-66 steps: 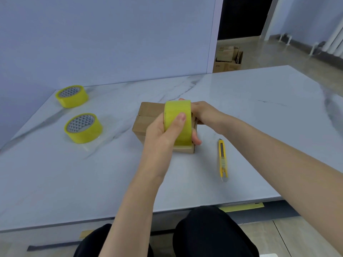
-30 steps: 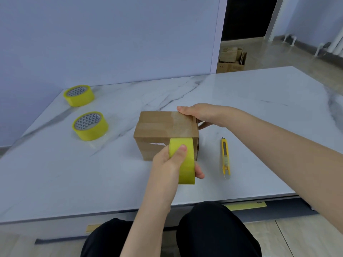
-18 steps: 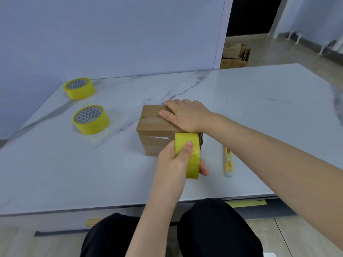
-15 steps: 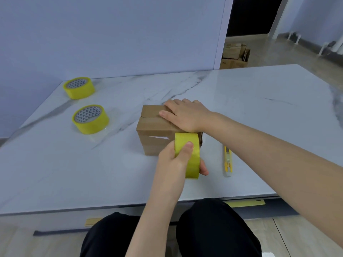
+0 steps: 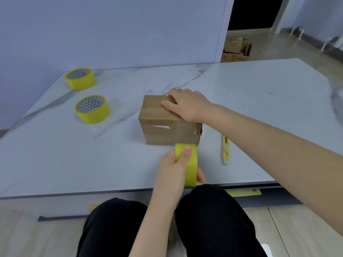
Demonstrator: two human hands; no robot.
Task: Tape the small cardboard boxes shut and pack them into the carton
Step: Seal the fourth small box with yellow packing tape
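A small brown cardboard box (image 5: 157, 127) stands in the middle of the white marble table (image 5: 259, 101). A clear tape strip runs over its top right part and down its near face. My right hand (image 5: 187, 104) lies flat on the box top, fingers straight, pressing on the tape. My left hand (image 5: 176, 169) grips a yellow tape roll (image 5: 189, 164) just in front of the box, near the table's front edge. The tape leads from the roll up to the box's near face.
Two more yellow tape rolls lie at the left: one (image 5: 92, 109) nearer, one (image 5: 80, 78) at the back. A yellow utility knife (image 5: 226, 150) lies right of the box. Cardboard cartons (image 5: 236, 50) stand on the floor beyond the table. My knees are below the front edge.
My left hand has drawn the roll from the box top down its near face and towards me. My right hand moved from the box's far side onto the top and presses there.
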